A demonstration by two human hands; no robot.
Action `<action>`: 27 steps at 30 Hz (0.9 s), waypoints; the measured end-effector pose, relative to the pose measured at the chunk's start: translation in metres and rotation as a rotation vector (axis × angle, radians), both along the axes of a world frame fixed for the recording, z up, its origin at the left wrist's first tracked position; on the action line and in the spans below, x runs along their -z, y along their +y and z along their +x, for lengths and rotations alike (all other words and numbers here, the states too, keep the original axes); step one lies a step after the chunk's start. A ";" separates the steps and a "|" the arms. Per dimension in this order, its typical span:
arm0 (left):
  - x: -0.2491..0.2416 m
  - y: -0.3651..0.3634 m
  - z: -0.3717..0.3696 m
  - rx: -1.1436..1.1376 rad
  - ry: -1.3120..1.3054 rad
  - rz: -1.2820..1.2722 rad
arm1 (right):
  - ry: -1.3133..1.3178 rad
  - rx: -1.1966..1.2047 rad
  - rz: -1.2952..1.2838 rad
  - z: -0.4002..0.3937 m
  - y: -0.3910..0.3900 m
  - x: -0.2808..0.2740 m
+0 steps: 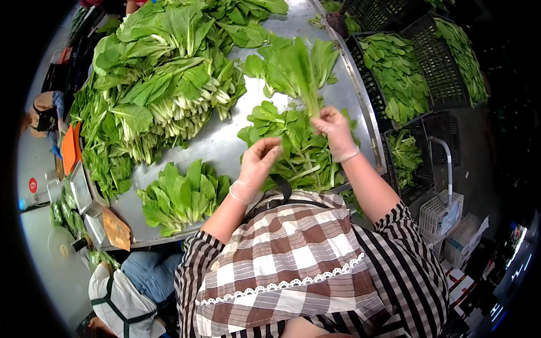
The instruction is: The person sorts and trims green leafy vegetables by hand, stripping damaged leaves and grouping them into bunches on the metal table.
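Pinched at its stem end in my right hand (335, 130) is a green leafy stalk (304, 76), its leaves pointing away from me and blurred. My left hand (259, 166) is closed, thumb against fingers, beside the near leaf pile; whether anything is between the fingertips is too small to tell. Both hands wear thin clear gloves. Loose greens (293, 141) lie on the metal table (194, 149) under and between my hands. More leaves (276, 65) lie just beyond. A small heap (183, 197) sits at the near left.
A tall stack of greens (169, 84) covers the table's left side. Black crates of leaves (394, 73) stand to the right, with a white basket (439, 217) below them. An orange board (70, 147) is at far left. One person (132, 301) is near lower left, another (45, 112) at upper left.
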State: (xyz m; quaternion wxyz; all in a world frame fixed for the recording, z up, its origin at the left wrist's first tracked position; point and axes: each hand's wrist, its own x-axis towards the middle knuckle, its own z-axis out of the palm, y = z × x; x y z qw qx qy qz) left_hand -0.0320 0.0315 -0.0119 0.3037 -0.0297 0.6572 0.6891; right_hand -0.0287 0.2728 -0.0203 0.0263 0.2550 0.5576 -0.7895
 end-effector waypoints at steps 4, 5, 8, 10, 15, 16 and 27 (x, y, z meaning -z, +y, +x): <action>-0.023 0.009 -0.006 -0.015 -0.051 0.068 | 0.110 -0.126 -0.100 0.028 -0.043 0.006; -0.020 0.007 -0.006 -0.032 -0.095 0.096 | 0.106 -0.163 -0.111 0.033 -0.052 0.004; -0.007 -0.001 -0.004 -0.097 -0.207 0.183 | 0.196 -0.275 0.289 0.040 -0.066 0.004; -0.003 -0.004 -0.001 -0.172 -0.264 0.176 | 0.386 -0.324 0.553 0.040 -0.068 0.005; 0.017 -0.014 0.005 -0.221 -0.327 0.230 | 0.557 -0.407 0.611 0.042 -0.069 0.002; 0.015 -0.015 0.004 -0.252 -0.348 0.212 | 0.439 -0.374 0.478 0.045 -0.072 -0.004; -0.004 -0.017 0.012 -0.192 -0.339 0.168 | 0.047 -0.442 -0.065 0.041 -0.066 0.012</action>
